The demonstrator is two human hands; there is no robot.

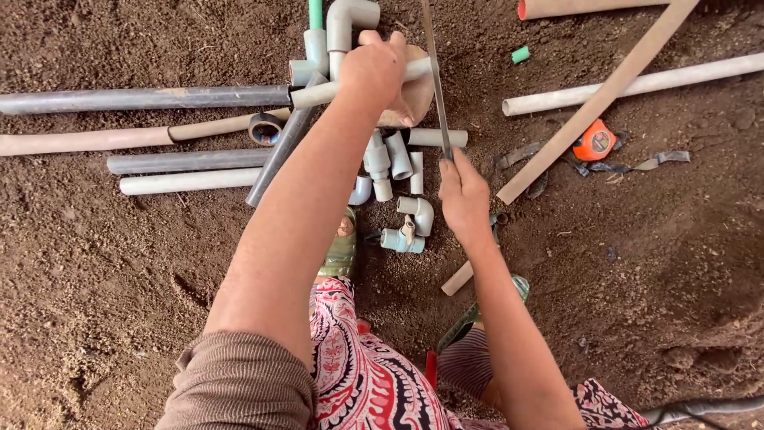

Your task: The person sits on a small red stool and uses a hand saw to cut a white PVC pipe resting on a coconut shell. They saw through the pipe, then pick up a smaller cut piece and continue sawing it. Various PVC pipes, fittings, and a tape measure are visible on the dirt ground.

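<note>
Pipe (pixel 318 94) pinned by left hand (pixel 372 70); right hand (pixel 464 193) grips blade (pixel 436 80).

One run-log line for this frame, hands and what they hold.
left hand: grips white pipe | right hand: holds saw blade across pipe | below: loose pipe fittings on soil

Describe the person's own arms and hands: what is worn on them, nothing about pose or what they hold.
Both forearms are bare. The left hand and right hand wear no gloves, and no rings or watch show. A brownish-grey knit sleeve is pushed up on the left arm; no sleeve shows on the right arm.
</note>
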